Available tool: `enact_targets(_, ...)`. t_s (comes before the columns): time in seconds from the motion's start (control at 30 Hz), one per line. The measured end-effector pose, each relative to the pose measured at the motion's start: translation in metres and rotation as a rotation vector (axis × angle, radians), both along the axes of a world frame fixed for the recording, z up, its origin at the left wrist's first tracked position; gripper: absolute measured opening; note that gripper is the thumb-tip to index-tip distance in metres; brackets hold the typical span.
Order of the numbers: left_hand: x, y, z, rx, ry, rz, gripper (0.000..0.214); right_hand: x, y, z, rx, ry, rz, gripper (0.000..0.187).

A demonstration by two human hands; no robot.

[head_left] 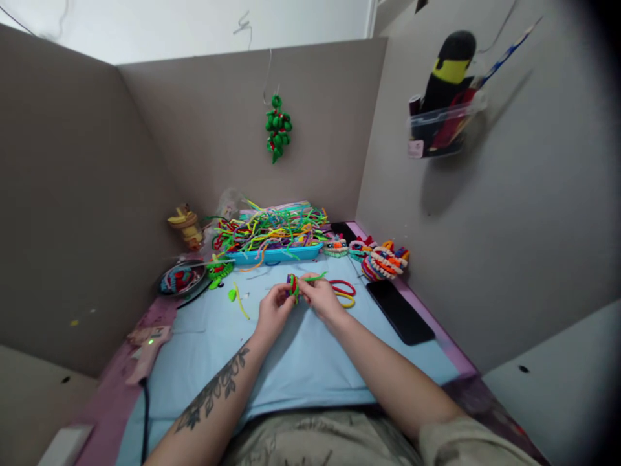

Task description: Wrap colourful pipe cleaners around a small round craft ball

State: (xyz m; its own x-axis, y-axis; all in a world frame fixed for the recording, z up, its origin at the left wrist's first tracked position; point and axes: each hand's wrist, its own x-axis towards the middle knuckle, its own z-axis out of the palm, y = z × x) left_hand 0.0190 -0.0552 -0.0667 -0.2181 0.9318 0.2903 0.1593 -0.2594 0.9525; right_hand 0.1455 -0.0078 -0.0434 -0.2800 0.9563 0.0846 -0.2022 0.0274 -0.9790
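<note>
My left hand [272,309] and my right hand [317,296] meet over the light blue mat [291,362], both pinched on a small multicoloured pipe-cleaner piece [292,285] with a green stem sticking out to the right. Red and yellow pipe-cleaner loops [344,292] lie just right of my right hand. A loose green and yellow piece [237,296] lies to the left of my left hand.
A blue tray [276,254] heaped with coloured pipe cleaners stands at the back. Finished woven pieces [383,260] sit at the back right, a black phone [400,312] at the right, a bowl [180,279] and a glue gun [145,346] at the left. Grey partitions enclose the desk.
</note>
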Motion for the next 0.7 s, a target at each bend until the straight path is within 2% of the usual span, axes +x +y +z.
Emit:
enact_targets(0.07,0.002,-0.001,0.002,-0.028,0.033,-0.021,0.024,0.001,-0.001,0.003,0.152,-0.085,-0.034,0.023)
enact_targets(0.13,0.004,-0.003,0.005,-0.054,0.081,-0.060,0.023,0.002,0.000,0.005,0.240,-0.144,-0.080,0.020)
enact_targets(0.37,0.007,-0.005,0.010,-0.139,0.029,-0.093,0.024,0.019,0.020,0.017,0.222,0.046,-0.344,0.026)
enact_targets(0.43,0.008,-0.004,0.010,-0.146,0.009,-0.095,0.025,0.024,0.021,0.021,0.232,0.093,-0.368,0.028)
enact_targets(0.5,0.008,-0.003,0.011,-0.143,-0.028,-0.083,0.026,0.028,0.020,0.023,0.219,0.108,-0.318,0.029)
enact_targets(0.57,0.006,-0.002,0.012,-0.136,-0.101,-0.072,0.031,0.029,0.017,0.024,0.206,0.084,-0.209,0.029)
enact_targets(0.7,0.001,-0.001,0.013,-0.143,-0.218,-0.108,0.043,0.022,0.013,0.017,0.274,-0.113,0.009,0.027)
